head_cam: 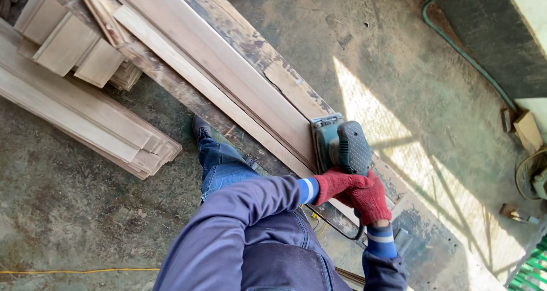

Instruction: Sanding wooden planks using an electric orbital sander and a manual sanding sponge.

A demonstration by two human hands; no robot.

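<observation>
Both hands are wearing red gloves and are closing around the back of a green sander (341,147), which is sitting flat on a pale wooden board (228,77). The left hand (337,184) is wrapping over the rear grip from the person's left, and the right hand (371,198) is clasping it from just beside, the two gloves touching each other. The board is lying along a worn, paint-stained workbench (424,251) that is running diagonally from the upper left to the lower right. A black cord (342,232) is hanging below the hands. A stack of boards (85,114) is lying on the concrete floor (68,211) to the left, and a green hose (467,54) is curving across the floor at the upper right.
</observation>
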